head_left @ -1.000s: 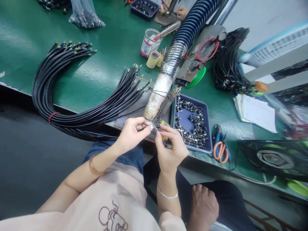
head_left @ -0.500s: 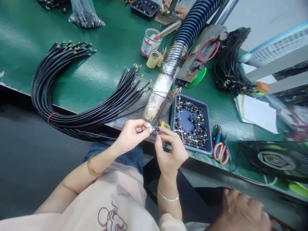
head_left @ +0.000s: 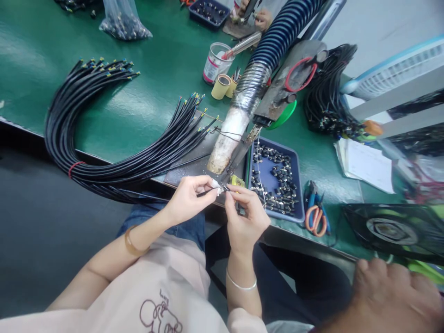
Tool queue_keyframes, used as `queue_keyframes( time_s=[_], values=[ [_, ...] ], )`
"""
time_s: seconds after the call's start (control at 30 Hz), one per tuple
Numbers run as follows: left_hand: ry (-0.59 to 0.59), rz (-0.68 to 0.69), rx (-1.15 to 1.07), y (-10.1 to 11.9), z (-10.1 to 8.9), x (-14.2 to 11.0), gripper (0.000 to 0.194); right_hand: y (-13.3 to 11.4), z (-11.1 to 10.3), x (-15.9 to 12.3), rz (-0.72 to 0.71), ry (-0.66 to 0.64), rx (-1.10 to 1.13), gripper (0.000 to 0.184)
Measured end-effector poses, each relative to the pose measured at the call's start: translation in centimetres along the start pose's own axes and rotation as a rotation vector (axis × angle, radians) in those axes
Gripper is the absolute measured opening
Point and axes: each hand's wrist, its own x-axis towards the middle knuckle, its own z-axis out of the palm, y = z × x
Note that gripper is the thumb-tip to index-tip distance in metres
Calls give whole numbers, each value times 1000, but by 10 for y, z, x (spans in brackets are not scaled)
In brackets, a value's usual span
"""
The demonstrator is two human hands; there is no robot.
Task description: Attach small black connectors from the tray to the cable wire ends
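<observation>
My left hand (head_left: 190, 200) pinches a thin black cable (head_left: 205, 192) near its end. A white covering wraps one of its fingertips. Facing it, my right hand (head_left: 247, 216) is closed on a small black connector (head_left: 226, 188), mostly hidden by the fingers. Cable end and connector meet between the two hands; whether they touch I cannot tell. Just above the fingertips is the tip of a mounted soldering iron (head_left: 239, 159), beside the whitish nozzle (head_left: 222, 150) of a ribbed hose. A bundle of black cables (head_left: 104, 178) with bared coloured wire ends curves on the left.
A blue tray (head_left: 301, 185) of small black connectors lies to the right, then orange-handled pliers (head_left: 315, 219) and a dark fan (head_left: 391, 230). A cup (head_left: 215, 62) and small pots (head_left: 221, 86) stand behind. Another person's hand (head_left: 395, 296) is at lower right.
The cable now shows in my left hand, and my hands have shifted slightly at the iron's tip. The other person's hand has moved right and up.
</observation>
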Motion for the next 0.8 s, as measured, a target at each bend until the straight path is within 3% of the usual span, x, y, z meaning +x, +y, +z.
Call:
queue_keyframes(
  time_s=[0.3, 0.8],
  values=[
    [19, 58, -18, 4, 2, 2, 10, -1, 2, 2, -119, 34, -91, 14],
    [108, 59, -34, 3, 3, 4, 15, -1, 5, 10, -101, 19, -43, 11]
  ],
)
